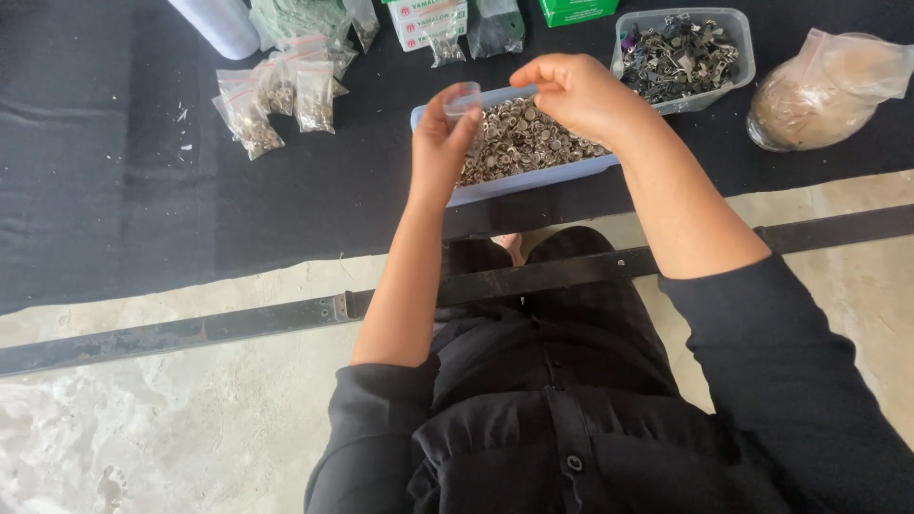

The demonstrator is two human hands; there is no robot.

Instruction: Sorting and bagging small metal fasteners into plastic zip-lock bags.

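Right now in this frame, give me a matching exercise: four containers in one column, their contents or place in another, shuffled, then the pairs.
Things:
1. light blue tray
2. clear plastic tub
3. small clear bag
4. green box

Descriptions:
A. held up between the left hand and right hand
B. at the top edge, partly cut off
C. full of round silver metal fasteners
D. holds dark, tangled metal parts

Pairs: 1-C, 2-D, 3-A, 4-B
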